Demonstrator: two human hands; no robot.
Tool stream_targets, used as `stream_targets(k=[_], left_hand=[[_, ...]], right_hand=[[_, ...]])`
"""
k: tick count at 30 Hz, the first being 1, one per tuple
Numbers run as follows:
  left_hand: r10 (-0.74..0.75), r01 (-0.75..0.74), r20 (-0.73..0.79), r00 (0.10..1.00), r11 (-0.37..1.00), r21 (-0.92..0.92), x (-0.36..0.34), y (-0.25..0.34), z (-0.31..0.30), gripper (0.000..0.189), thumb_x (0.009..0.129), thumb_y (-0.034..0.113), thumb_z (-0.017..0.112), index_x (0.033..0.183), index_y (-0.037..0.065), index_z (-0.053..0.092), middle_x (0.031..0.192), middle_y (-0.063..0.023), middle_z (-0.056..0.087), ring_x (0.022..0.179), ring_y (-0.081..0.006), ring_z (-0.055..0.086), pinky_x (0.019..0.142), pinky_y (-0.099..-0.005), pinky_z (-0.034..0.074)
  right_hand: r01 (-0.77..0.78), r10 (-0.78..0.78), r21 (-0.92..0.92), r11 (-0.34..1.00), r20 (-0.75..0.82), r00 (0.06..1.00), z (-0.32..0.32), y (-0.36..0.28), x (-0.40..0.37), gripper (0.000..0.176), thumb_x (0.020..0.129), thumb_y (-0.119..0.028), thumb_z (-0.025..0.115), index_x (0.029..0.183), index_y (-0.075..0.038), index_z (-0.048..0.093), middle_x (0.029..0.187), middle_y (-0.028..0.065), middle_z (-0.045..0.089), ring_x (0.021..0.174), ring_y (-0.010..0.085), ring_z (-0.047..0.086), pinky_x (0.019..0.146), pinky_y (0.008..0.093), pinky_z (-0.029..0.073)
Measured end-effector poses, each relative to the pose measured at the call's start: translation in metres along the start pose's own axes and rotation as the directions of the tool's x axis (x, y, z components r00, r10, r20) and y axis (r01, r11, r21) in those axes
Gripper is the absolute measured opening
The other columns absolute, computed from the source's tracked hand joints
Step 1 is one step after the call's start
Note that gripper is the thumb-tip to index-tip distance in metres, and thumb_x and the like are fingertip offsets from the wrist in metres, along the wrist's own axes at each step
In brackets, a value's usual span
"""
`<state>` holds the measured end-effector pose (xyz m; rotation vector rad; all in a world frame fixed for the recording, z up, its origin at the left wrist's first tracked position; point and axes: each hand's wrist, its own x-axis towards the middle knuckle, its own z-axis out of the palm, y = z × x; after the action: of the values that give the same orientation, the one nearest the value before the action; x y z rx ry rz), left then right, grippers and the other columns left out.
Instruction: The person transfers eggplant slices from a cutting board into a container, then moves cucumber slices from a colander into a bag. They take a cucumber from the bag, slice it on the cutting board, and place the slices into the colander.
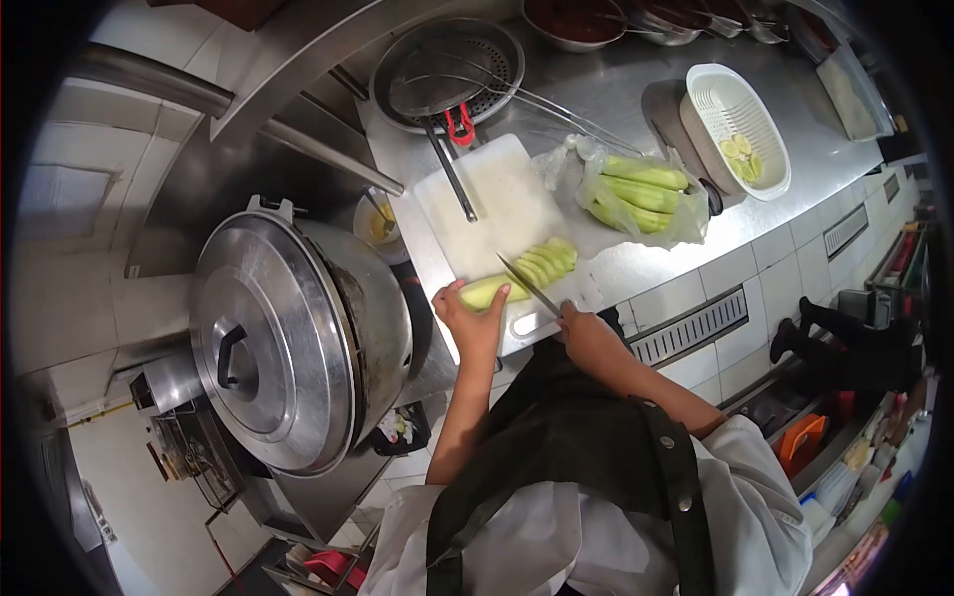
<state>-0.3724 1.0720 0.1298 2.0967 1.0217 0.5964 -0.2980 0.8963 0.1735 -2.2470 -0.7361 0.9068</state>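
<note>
My left hand point(472, 321) grips the uncut end of a peeled pale-green vegetable point(485, 292) on a white cutting board point(477, 219). My right hand point(586, 336) holds a knife point(529, 283) by its handle, the blade slanting across the vegetable. Beyond the blade, several slices point(547, 263) lean against one another. To the right of the board, a clear plastic bag point(686, 214) holds several more peeled vegetables point(641, 191).
A white basket point(735, 119) with a few slices stands at the right. Behind the board are a perforated pan point(507, 60) and a strainer; metal bowls point(576, 25) line the back. A large lidded pot point(273, 343) stands left. Another person's legs point(810, 333) show at right.
</note>
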Motion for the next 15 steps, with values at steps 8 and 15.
stream_targets(k=[8,15], left_hand=[[0.0,0.0,0.033,0.999,1.0,-0.013,-0.003,0.001,0.001,0.063,0.065,0.029,0.083,0.106,-0.004,0.049,0.111,-0.0209,0.041,0.108,-0.0349,0.039,0.094,-0.0432,0.034],[0.072,-0.073,0.017,0.997,0.997,0.039,-0.005,-0.002,0.0,0.059,0.065,0.032,0.083,0.102,-0.003,0.052,0.104,-0.018,0.047,0.104,-0.0331,0.042,0.092,-0.0411,0.035]], right_hand=[[-0.024,0.036,-0.146,0.989,0.076,0.996,-0.01,-0.018,-0.021,0.014,0.088,-0.006,0.044,0.095,0.006,0.046,0.071,0.0263,0.061,0.072,0.0415,0.061,0.065,0.0495,0.047],[0.092,-0.071,-0.237,0.967,0.1,0.993,0.015,0.012,0.007,0.017,0.085,-0.002,0.045,0.098,0.008,0.049,0.072,0.0252,0.061,0.071,0.0406,0.062,0.065,0.0464,0.049]])
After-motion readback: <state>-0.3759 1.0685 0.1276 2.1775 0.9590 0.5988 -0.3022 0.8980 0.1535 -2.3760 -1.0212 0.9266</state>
